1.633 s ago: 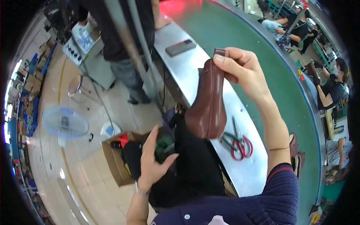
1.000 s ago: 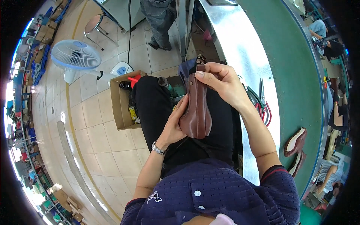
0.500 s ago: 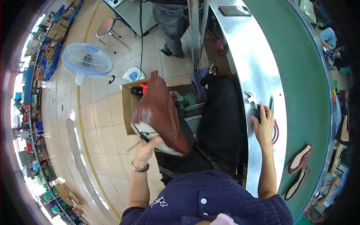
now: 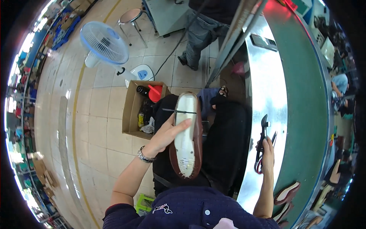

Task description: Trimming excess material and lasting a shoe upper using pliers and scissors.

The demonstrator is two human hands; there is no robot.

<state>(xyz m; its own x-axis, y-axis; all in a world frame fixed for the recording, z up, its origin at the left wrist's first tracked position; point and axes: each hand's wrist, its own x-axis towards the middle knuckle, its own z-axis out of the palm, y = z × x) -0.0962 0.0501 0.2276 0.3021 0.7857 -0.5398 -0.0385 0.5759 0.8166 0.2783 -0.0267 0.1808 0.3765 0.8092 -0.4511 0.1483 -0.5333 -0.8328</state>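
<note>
My left hand grips a brown leather shoe by its side, thumb across the white sole. The pale sole faces up over my lap, a dark strap crossing it. Small nails or staples show at the end nearer me. My right hand is closed on black lasting pliers above the metal ledge; their handles run down beside my palm, with red at the lower end. Another dark pointed tool shows by my fingertips, its lower part hidden.
On the green belt lie two brown shoes. A phone rests on the metal ledge. A cardboard box with bottles stands left of my legs, near a fan. Ahead are a metal post and a standing person.
The shoe has turned from its side to sole up and swung right over my lap. My right hand has moved nearer to me, with the pliers now standing out in it. The view has shifted.
</note>
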